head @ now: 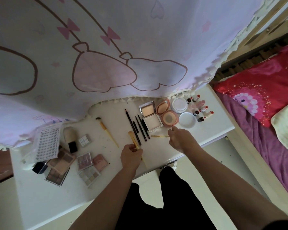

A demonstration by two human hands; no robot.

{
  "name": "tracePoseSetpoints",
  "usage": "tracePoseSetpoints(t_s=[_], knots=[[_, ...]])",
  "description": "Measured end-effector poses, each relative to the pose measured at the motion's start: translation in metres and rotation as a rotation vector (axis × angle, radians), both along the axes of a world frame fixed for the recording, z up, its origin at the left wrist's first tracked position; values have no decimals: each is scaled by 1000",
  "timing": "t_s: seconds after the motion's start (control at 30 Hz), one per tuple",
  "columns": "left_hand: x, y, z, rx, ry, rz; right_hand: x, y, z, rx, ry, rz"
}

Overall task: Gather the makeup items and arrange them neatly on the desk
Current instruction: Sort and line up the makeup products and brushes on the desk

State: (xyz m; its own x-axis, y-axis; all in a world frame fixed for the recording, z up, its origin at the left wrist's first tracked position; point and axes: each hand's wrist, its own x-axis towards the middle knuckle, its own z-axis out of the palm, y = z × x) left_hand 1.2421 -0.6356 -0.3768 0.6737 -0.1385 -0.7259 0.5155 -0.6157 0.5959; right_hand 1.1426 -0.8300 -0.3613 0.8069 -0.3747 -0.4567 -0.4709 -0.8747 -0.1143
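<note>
Pink-print curtain (pixel 106 47) hung over the back of the white desk (pixel 56 196). Left end: loose pile of eyeshadow palettes (pixel 60 163) under a clear lash tray (pixel 47 143), unsorted. Left hand (pixel 131 155) sat mid-desk near the front edge, fingers clamped round a yellow-handled brush (pixel 134 141), bristles pointing away. Right hand (pixel 179 138) was just beside it, fingertips meeting the end of a thin yellow brush (pixel 159 136) lying flat; couldn't tell whether pinched or only touched. Back right: 2 open compacts (pixel 150 118) side by side, 2 white round containers (pixel 179 105), then small bottles (pixel 199 110) clustered. Dark pencils (pixel 132 127) lay parallel left of the compacts; 1 spare brush (pixel 108 133) lay alone further left.
</note>
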Motion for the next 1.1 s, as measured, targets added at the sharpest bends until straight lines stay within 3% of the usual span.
tracePoseSetpoints(t_s=[0.17, 0.43, 0.7, 0.87, 0.97, 1.1], knots=[[9, 0, -1, 4, -22, 41, 15, -13, 0, -40, -1, 205], [34, -12, -1, 33, -79, 73, 7, 9, -1, -53, -30, 40], [54, -20, 0, 67, -185, -56, 0, 28, -13, -20, -94, -130], [66, 1, 16, 325, -383, -66, 4, 46, -12, 100, -156, -286], [75, 16, 13, 381, -312, -38, 10, 62, -13, 206, -168, -286], [73, 21, 7, 304, -268, -126, 18, 79, -16, 299, -175, -256]])
